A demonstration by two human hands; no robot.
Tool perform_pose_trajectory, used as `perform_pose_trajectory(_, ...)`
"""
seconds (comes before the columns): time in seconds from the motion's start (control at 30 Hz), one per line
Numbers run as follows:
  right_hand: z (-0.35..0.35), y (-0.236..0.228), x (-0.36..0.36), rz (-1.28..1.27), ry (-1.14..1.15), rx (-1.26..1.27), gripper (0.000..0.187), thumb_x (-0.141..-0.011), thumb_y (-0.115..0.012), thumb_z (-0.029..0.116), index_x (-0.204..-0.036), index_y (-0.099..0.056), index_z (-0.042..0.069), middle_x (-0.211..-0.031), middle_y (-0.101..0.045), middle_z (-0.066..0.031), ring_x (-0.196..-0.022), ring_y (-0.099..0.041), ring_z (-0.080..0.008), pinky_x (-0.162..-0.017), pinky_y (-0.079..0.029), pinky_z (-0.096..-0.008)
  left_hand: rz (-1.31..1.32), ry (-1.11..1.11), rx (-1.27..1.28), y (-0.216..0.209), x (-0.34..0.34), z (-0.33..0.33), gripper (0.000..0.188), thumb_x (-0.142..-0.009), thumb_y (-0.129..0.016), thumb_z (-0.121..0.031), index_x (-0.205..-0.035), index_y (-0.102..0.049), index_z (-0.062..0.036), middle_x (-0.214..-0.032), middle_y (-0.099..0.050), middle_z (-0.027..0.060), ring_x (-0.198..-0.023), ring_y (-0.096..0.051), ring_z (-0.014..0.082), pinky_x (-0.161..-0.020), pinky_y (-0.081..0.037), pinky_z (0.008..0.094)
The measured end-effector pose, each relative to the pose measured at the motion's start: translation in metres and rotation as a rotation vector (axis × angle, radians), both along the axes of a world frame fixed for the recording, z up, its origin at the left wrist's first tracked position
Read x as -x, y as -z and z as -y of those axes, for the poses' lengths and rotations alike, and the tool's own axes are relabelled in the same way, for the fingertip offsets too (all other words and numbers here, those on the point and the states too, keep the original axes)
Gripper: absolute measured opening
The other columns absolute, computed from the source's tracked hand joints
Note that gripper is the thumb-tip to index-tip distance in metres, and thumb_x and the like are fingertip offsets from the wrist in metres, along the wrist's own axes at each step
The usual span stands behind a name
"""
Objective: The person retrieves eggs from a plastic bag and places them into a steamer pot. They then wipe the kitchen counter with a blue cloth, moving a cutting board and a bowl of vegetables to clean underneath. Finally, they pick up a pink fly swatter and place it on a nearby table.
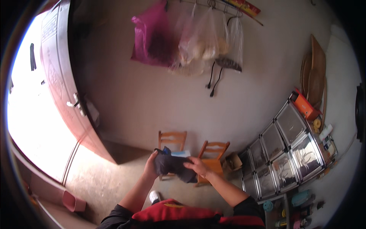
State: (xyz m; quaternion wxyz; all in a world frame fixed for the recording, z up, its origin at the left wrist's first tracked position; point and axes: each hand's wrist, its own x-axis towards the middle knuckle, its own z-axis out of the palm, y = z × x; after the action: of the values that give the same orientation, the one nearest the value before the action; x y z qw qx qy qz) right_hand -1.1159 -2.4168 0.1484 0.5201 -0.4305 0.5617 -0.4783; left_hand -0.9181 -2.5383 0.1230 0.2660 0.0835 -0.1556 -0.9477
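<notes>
A bundle of dark grey-blue cloth is held up in front of me between both hands; its exact kind cannot be made out. My left hand is closed around its left end, thumb on top. At the right, my right hand grips the cloth's upper edge with the fingers lying over it. The lower right part of the cloth hangs loose below that hand. A small bright blue patch shows at the top, by the left hand; whether it belongs to the cloth is unclear.
Beyond the hands stand two wooden chairs, a left chair and a right chair. A cardboard box and a glass-panelled cabinet are to the right. Plastic bags hang on the wall. An open door and pink bin are left.
</notes>
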Motion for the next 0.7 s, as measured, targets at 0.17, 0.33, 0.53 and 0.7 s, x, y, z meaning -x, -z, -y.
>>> perform_pose_trajectory(0.17,0.079,-0.089,0.073,-0.925,-0.059,0.202,0.042,-0.084,-0.063,0.019,-0.121,-0.05,0.003,-0.105,-0.058,-0.0096,-0.091,-0.057,-0.0141,-0.077,-0.049,-0.0288,0.005,0.078,0.07,-0.023,0.06,0.093,0.048,-0.088,-0.05,-0.046,-0.109,-0.053,-0.0025,-0.102,-0.061,0.0143,-0.092,-0.061,0.0265,-0.084,-0.049,0.0383)
perform_pose_trajectory(0.33,0.136,-0.217,0.161,-0.935,0.126,0.331,0.031,-0.084,-0.062,0.02,-0.109,-0.057,0.002,-0.089,-0.063,-0.0095,-0.079,-0.061,-0.0151,-0.07,-0.05,-0.0281,0.114,0.012,0.117,-0.037,0.108,0.136,0.042,-0.089,-0.052,-0.039,-0.106,-0.052,-0.001,-0.095,-0.061,0.0137,-0.086,-0.062,0.0259,-0.078,-0.052,0.0378)
perform_pose_trajectory(0.53,0.231,-0.366,0.215,-1.077,0.265,0.667,0.022,-0.085,-0.061,0.016,-0.1,-0.061,0.001,-0.084,-0.065,-0.0073,-0.076,-0.06,-0.0118,-0.068,-0.049,-0.0267,0.094,-0.072,-0.002,-0.052,0.116,0.158,0.036,-0.09,-0.052,-0.034,-0.106,-0.049,-0.0013,-0.092,-0.059,0.015,-0.081,-0.062,0.0286,-0.073,-0.054,0.0428)
perform_pose_trajectory(0.7,0.327,-0.451,0.265,-1.113,0.465,0.895,0.023,-0.083,-0.061,0.021,-0.093,-0.062,-0.001,-0.078,-0.066,-0.0089,-0.066,-0.062,-0.0157,-0.062,-0.048,-0.0273,0.123,-0.249,0.092,-0.073,0.127,0.172,0.034,-0.09,-0.052,-0.034,-0.105,-0.049,-0.0036,-0.09,-0.059,0.0133,-0.08,-0.062,0.0271,-0.072,-0.054,0.0428)
